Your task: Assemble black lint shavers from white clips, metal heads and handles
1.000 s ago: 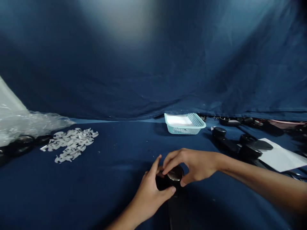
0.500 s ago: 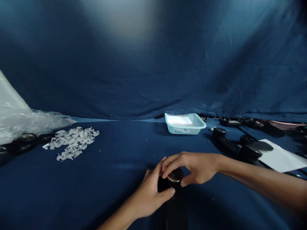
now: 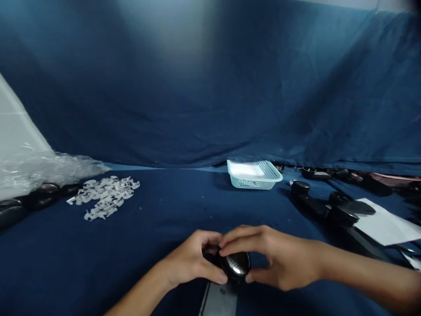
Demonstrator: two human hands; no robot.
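A black telephone handset [image 3: 220,298] lies before me, its handle running down past the bottom edge of the picture. At its far end is a shiny round cap [image 3: 238,264] with what look like small holes. The fingers and thumb of my right hand [image 3: 269,256] curl around this cap from above and from the right. From the left, my left hand [image 3: 192,259] grips the same end, thumb along the near side. Its fingertips are partly hidden behind the handset and beside the right fingers.
White plastic pieces [image 3: 107,195] form a pile at left, near black handsets [image 3: 42,195] and clear plastic wrap [image 3: 49,169]. A light blue basket [image 3: 255,182] with white contents stands at the back. More black handsets [image 3: 342,215] and a white sheet [image 3: 388,224] are at right.
Both hands and the handset have come lower in the picture. The handset has turned, so its handle now catches light and leans left. The view has shifted slightly.
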